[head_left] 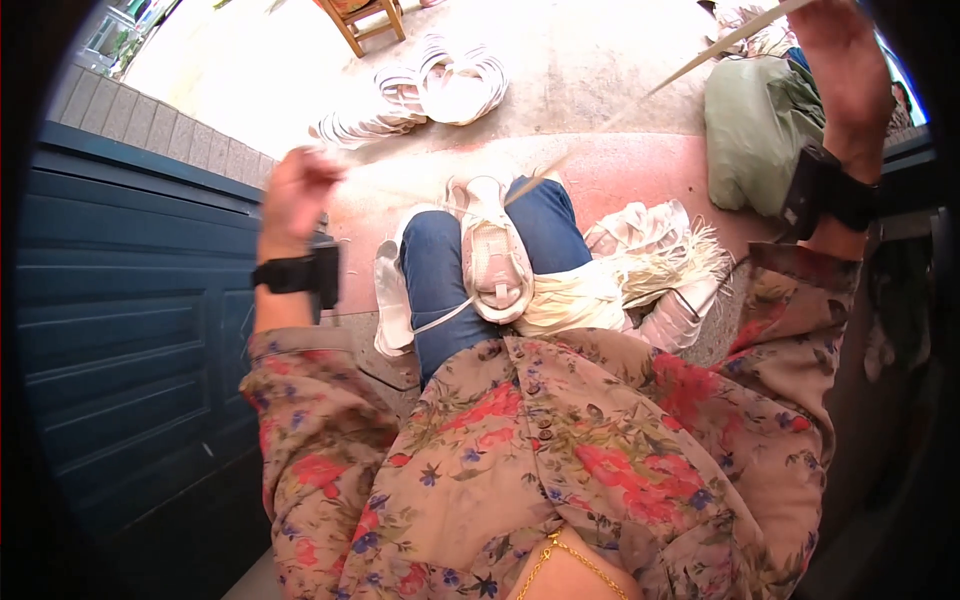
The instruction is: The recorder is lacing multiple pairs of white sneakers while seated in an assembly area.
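Note:
A pale cream-and-pink sneaker (492, 258) rests between my knees, its opening facing up. A flat cream shoelace (720, 50) stretches from near the sneaker up to my right hand (845, 65), raised high at the upper right with its fingertips partly past the picture's edge. Another shoelace end (440, 317) lies across my left thigh. My left hand (298, 195) is held up to the left of my knees, its fingers bent and smeared by motion; whether anything is in them does not show. Over my right thigh lies a bundle of cream shoelaces (570, 300) with loose fringed ends.
Several pale shoes (455, 85) lie in nested rows on the floor ahead. More pale shoes (640, 225) sit by my right leg. A green sack (760, 130) stands at the right, a wooden chair (362, 22) at the far side. A dark blue panelled door (130, 300) borders the left.

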Demonstrator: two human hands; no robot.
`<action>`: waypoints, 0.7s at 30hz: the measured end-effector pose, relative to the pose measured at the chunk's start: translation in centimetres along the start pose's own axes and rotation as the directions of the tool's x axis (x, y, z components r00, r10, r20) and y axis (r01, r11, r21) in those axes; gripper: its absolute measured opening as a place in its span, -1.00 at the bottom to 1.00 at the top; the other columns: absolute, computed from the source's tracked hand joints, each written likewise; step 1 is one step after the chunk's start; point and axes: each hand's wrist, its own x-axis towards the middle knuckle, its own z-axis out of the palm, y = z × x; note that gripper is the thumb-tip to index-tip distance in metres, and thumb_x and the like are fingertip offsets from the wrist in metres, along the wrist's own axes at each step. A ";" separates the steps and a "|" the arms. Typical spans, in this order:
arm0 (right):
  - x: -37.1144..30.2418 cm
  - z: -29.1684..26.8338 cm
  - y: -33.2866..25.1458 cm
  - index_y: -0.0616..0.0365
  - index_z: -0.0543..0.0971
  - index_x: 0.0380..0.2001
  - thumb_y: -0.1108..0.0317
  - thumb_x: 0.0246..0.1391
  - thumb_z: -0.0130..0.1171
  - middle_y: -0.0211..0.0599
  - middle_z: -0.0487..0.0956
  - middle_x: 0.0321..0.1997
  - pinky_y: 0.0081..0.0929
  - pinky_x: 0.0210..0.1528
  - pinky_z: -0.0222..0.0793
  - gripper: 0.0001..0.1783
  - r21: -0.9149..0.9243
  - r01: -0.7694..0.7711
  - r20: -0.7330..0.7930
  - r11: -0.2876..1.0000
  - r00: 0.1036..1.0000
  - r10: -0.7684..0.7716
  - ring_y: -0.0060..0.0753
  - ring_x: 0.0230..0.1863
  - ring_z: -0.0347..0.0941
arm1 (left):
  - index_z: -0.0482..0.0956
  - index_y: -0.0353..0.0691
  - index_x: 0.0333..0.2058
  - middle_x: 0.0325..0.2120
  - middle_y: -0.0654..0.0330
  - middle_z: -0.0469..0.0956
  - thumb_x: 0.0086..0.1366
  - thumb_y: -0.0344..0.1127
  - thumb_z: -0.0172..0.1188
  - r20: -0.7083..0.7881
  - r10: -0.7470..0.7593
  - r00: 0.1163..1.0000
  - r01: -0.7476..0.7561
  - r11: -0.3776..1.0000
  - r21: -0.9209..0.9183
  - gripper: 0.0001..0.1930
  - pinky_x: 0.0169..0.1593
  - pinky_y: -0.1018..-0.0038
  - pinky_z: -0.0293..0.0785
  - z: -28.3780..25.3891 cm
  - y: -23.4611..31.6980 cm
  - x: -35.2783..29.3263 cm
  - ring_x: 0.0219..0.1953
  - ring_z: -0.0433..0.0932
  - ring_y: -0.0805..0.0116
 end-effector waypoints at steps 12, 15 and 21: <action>-18.8 -14.0 23.4 0.16 0.50 -0.34 0.40 0.04 0.00 -0.51 0.44 -0.53 -0.71 -0.53 0.25 -0.87 -0.828 0.014 0.325 0.560 0.826 0.460 -0.69 -0.53 0.33 | 0.33 -0.12 -0.50 -0.74 0.41 0.16 0.17 -0.36 0.08 -0.412 -0.439 0.798 0.393 0.898 -0.196 -0.88 -0.71 0.65 0.03 -13.7 -3.2 -6.5 -0.74 0.12 0.60; -21.4 -5.7 23.0 0.31 0.41 -0.14 0.46 0.04 -0.09 -0.31 0.51 -0.51 -0.57 -0.44 0.34 -0.71 -0.755 -0.519 0.129 0.400 0.480 0.868 -0.55 -0.51 0.43 | 0.37 -0.19 -0.44 -0.69 0.34 0.26 0.16 -0.35 0.08 -0.337 -0.612 0.716 0.597 0.786 -0.159 -0.91 -0.69 0.68 0.09 -5.6 -7.6 -5.3 -0.73 0.17 0.57; -22.7 -4.4 24.8 0.34 0.49 -0.33 0.38 0.02 -0.10 -0.04 0.50 -0.51 -0.36 -0.34 0.34 -0.75 -0.882 -0.349 0.106 0.318 0.511 0.853 -0.13 -0.47 0.44 | 0.48 -0.28 -0.37 -0.62 0.33 0.41 0.19 -0.32 0.03 -0.175 -0.578 0.797 0.586 0.673 0.451 -0.85 -0.58 0.67 0.25 4.9 -11.5 -5.5 -0.65 0.32 0.58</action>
